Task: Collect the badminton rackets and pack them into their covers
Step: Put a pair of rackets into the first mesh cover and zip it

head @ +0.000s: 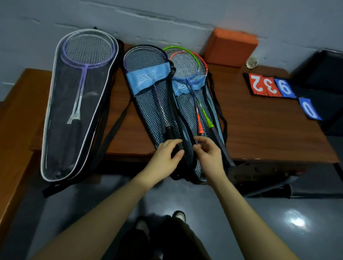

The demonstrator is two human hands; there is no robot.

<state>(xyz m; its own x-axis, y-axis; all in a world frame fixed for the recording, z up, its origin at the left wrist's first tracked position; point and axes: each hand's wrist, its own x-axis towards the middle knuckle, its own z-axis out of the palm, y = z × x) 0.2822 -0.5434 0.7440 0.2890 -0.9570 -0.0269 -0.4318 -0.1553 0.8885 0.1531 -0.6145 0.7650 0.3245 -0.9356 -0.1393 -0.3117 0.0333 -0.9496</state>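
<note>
A clear-fronted cover [57,137] with purple rackets [88,49] inside lies at the left of the table. In the middle a black mesh cover [148,105] with a blue band holds a dark racket. Beside it on the right, an opened mesh cover [212,100] bears an orange racket [198,119] and a green racket [206,115], their heads sticking out at the top. My left hand [165,157] grips the lower end of the middle cover over the racket's handle. My right hand [208,152] pinches the black edge of the covers just to its right.
A brown wooden table [264,133] carries an orange block [230,46] against the wall, a shuttlecock [252,62], and red and blue number cards [269,84]. A wooden bench [11,124] runs along the left. Dark seating stands at the right. My shoes show on the glossy floor below.
</note>
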